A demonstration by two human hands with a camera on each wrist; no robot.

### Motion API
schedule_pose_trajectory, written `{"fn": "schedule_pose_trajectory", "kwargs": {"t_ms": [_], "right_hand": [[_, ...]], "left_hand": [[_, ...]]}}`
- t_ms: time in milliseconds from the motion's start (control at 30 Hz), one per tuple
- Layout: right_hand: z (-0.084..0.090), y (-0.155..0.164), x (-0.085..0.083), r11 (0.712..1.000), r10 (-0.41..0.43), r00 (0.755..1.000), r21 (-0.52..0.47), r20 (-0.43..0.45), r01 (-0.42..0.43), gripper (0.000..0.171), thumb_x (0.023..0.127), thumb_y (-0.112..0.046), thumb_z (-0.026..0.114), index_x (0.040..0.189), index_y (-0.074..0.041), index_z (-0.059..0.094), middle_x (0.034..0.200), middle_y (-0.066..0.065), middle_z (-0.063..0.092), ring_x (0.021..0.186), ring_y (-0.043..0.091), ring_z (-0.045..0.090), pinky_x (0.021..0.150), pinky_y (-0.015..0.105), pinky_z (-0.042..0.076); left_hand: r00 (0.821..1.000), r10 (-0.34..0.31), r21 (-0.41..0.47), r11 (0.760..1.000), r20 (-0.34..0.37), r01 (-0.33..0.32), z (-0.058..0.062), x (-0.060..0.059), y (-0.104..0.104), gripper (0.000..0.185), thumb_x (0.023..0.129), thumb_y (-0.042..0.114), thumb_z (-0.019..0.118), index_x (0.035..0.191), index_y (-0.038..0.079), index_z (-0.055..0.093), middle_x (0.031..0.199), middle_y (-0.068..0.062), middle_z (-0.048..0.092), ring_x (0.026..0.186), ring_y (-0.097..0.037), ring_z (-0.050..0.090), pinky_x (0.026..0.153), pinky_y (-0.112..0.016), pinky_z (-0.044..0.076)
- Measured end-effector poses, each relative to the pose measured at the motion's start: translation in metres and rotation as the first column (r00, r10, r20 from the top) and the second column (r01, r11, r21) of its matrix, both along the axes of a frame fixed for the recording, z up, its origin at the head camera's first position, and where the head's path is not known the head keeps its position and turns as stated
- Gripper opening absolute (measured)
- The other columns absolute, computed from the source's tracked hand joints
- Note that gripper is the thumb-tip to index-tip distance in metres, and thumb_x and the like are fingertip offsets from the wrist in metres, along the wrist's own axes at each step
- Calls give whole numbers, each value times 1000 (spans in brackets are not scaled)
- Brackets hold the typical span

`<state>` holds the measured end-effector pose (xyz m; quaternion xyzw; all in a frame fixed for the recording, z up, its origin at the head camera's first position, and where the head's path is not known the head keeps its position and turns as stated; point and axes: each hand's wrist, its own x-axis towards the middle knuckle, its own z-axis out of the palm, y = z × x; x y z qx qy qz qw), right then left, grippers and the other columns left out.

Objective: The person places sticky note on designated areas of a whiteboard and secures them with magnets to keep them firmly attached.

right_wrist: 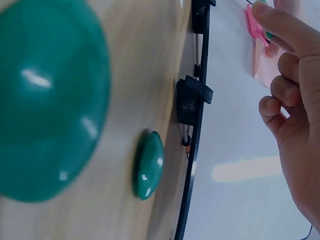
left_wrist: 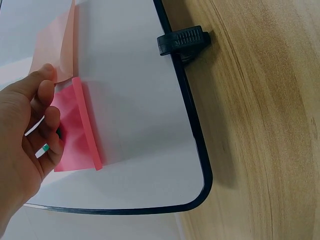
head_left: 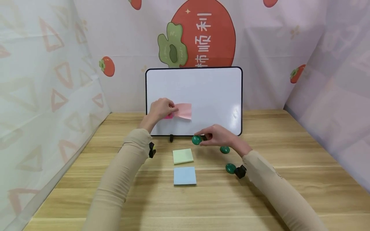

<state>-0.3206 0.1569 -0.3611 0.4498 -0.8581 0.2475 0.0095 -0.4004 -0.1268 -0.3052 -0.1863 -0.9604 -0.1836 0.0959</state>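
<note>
One pale pink note at the whiteboard

We see it bowed before the board's lower half, its left edge pinched between thumb and finger of the left hand, with little gap between the tips. A hot pink note lies on the board just beside it. Near the board's bottom edge, the right hand pinches a green disc, thumb and forefinger parted by its width. On the wooden table we find two more discs, a pale green pad and a blue pad.
</note>
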Motion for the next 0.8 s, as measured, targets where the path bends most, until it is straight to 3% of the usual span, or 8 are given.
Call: {"fn": "schedule_pose_trajectory", "kwargs": {"t_ms": [367,600,800], "right_hand": [[24,-18,-21,994,-80,978,-91,-193,63,38,87,-22,78,123,-11,71,61,-5,45,58,8,40,57,23,35],[27,-23,-39,990,-109,963,-110,-248,84,39,86,-23,79,122,-9,71,61,-4,45,59,10,41,57,24,35],[26,-30,-49,983,-155,923,-147,-352,109,40,85,-22,80,122,-9,70,62,-1,48,58,11,40,58,26,34]], "left_hand": [[1000,5,-10,1000,-12,-5,-4,-3,-1,31,93,41,68,97,12,77,80,0,73,71,-16,60,64,-31,45],[1000,6,-22,1000,-18,-6,-2,-1,1,31,93,40,67,95,11,76,83,-2,73,71,-17,59,62,-30,44],[1000,-1,-33,999,-21,0,-2,0,0,32,94,40,66,97,10,77,86,-3,73,71,-17,58,60,-29,43]]}}
